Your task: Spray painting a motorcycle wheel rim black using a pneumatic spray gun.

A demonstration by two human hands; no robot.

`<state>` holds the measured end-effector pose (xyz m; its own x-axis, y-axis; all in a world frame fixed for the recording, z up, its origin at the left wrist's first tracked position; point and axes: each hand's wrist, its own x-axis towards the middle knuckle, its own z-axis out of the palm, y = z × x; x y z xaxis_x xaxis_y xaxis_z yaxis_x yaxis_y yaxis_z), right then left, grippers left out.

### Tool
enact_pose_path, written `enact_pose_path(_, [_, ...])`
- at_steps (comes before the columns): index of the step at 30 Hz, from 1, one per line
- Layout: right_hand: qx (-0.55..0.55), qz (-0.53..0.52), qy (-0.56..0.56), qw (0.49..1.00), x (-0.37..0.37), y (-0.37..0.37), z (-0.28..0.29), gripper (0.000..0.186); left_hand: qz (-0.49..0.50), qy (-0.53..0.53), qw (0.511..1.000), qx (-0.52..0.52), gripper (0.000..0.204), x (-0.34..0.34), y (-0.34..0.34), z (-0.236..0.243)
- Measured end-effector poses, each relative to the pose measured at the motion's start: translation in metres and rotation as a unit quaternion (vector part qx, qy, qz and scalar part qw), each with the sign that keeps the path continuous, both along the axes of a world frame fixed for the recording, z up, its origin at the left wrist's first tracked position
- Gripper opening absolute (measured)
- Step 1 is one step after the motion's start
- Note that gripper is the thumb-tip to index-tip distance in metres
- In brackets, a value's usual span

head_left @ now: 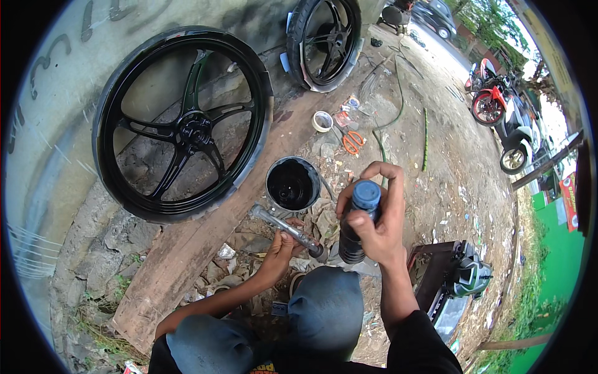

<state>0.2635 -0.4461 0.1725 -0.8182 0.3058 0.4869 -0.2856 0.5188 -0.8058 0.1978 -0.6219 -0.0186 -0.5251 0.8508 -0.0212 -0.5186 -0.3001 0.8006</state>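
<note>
My left hand (283, 245) is closed around a slim clear or silvery tube (274, 219) with a dark end, held slanting over the littered ground. In my right hand (383, 232) is a dark bottle (351, 244) with a blue cap (366, 194), upright, my fingers wrapped round its upper part. Just beyond the tube stands an open round can (317, 194), its inside coated black and holding something dark. At the left, a glossy black motorcycle wheel rim (196, 128) leans against the wall, pale masking around its edge.
A second black wheel (336, 40) leans farther along the wall. Beyond the can lie orange-handled scissors (352, 143) and a small white tub (322, 121). A wooden plank (180, 268) runs below the wheels. A green hose (398, 106) crosses the ground; motorcycles (492, 103) stand at the right.
</note>
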Motion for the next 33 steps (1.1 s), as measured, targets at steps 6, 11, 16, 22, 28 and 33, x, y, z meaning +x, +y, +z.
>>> enact_pose_path(6, [-0.005, 0.001, 0.004, 1.000, -0.011, 0.001, 0.003, 0.048, 0.002, -0.005, 1.000, 0.017, 0.049, 0.002, 0.000, -0.011])
enact_pose_path(11, [0.009, 0.029, -0.013, 0.999, -0.014, 0.000, 0.012, 0.044, 0.004, -0.006, 1.000, 0.013, 0.047, 0.002, 0.002, -0.011])
enact_pose_path(16, [0.116, 0.019, -0.166, 0.979, -0.017, 0.007, 0.038, 0.041, 0.000, -0.020, 0.999, 0.027, 0.046, 0.006, 0.003, -0.018])
enact_pose_path(22, [0.249, 0.067, -0.254, 0.932, -0.034, 0.010, 0.058, 0.038, 0.006, 0.024, 1.000, 0.019, 0.046, 0.006, -0.006, -0.024])
enact_pose_path(28, [0.316, 0.090, -0.304, 0.894, -0.035, 0.015, 0.062, 0.040, 0.012, 0.047, 0.999, 0.013, 0.042, 0.015, -0.001, -0.032])
enact_pose_path(33, [0.328, 0.100, -0.305, 0.888, -0.032, 0.017, 0.062, 0.041, 0.007, 0.069, 0.998, 0.003, 0.040, 0.015, 0.000, -0.023])
